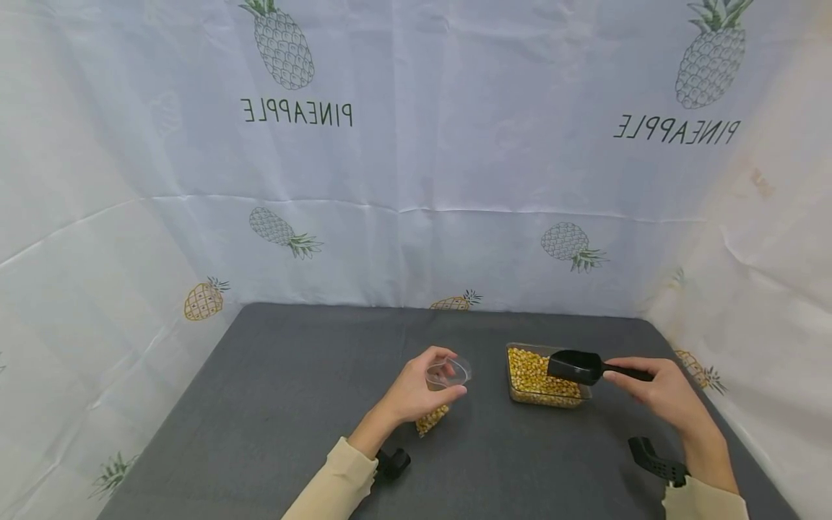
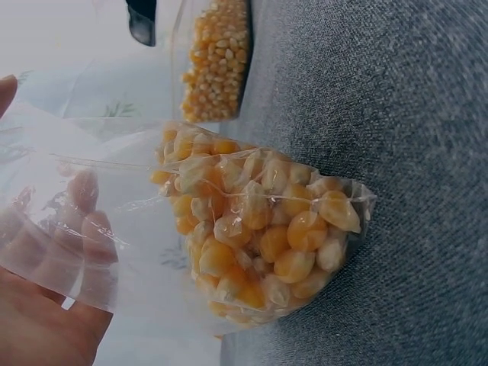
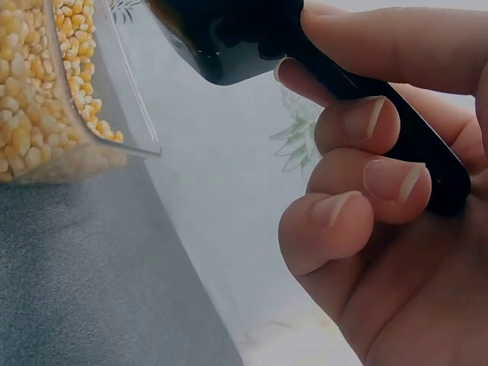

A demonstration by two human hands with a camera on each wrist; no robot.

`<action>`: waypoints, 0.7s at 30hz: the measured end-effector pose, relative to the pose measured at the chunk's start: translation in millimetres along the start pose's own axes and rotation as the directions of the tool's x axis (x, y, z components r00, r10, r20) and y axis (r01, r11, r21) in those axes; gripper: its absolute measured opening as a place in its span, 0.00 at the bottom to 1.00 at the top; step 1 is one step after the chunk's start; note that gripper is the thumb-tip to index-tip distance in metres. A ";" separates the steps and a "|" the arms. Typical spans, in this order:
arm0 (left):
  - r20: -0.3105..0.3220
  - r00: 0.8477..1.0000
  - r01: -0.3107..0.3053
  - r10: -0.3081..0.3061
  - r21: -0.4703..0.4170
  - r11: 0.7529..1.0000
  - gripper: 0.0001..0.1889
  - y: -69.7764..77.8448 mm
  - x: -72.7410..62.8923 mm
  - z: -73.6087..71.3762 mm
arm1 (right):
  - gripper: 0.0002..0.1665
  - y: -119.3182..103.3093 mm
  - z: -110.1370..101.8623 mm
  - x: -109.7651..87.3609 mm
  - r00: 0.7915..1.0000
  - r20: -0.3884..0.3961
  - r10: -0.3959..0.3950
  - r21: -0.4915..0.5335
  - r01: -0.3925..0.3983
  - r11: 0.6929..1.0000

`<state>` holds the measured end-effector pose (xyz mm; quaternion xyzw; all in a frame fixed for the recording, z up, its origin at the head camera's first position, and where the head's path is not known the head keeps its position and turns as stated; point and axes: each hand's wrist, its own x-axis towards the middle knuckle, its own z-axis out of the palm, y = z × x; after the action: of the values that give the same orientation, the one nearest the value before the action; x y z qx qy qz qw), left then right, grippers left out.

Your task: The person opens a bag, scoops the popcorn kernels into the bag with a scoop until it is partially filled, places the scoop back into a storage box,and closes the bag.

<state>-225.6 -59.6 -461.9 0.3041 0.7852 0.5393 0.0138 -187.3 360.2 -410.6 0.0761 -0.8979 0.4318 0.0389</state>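
Around the top of a clear plastic bag (image 2: 259,221), my left hand (image 1: 416,386) curls its fingers and thumb, with the mouth spread wide. Yellow corn kernels (image 1: 430,419) fill the lower part of the bag, whose bottom is down at the table. My right hand (image 1: 663,390) grips a black scoop (image 1: 576,367) by its handle (image 3: 381,99). The scoop's bowl hangs over the right part of a clear rectangular container (image 1: 549,399) of corn kernels. How much lies inside the scoop cannot be made out.
A dark grey cloth-covered table (image 1: 273,404) lies under everything. White curtains (image 1: 416,159) with pineapple prints stand behind it and at both sides. Black wrist mounts (image 1: 653,461) sit below the hands.
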 end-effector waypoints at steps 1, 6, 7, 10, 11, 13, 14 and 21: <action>-0.001 1.000 0.002 -0.002 0.001 1.000 0.25 0.2 0.0 -0.1 | 0.26 0.8 0.2 0.4 1.000 0.006 -0.004 -0.001 0.004 1.000; -0.003 1.000 0.006 -0.006 0.006 1.000 0.25 0.7 0.0 -0.6 | 0.25 4.6 1.3 2.7 0.999 0.034 0.001 0.018 -0.002 1.000; -0.003 1.000 0.006 -0.006 0.006 1.000 0.25 0.8 -0.1 -0.7 | 0.25 5.5 1.3 3.1 0.999 0.041 -0.003 0.024 0.002 1.000; -0.003 1.000 0.005 -0.005 0.003 1.000 0.25 1.0 -0.8 -0.9 | 0.24 8.2 2.3 3.7 0.998 0.066 -0.021 0.043 0.018 0.999; -0.003 1.000 0.005 -0.005 0.001 1.000 0.25 0.9 -1.0 -0.9 | 0.23 9.0 2.7 3.9 0.997 0.074 -0.028 0.047 0.024 0.999; -0.002 1.000 0.003 -0.003 0.000 1.000 0.25 0.7 -1.3 -0.6 | 0.23 11.0 3.4 4.8 0.995 0.091 -0.035 0.053 0.030 0.998; -0.001 1.000 0.003 -0.003 -0.001 1.000 0.26 0.3 -1.3 -0.4 | 0.23 11.4 4.0 4.9 0.995 0.092 -0.028 0.057 0.022 0.998; 0.000 1.000 0.000 0.000 0.001 1.000 0.25 -1.1 -0.3 0.3 | 0.23 15.3 0.6 10.3 0.993 0.118 -0.030 0.040 0.025 0.999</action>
<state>-225.7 -59.8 -463.1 0.3043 0.7855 0.5387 0.0137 -200.1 368.1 -421.3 0.1147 -0.8890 0.4431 -0.0102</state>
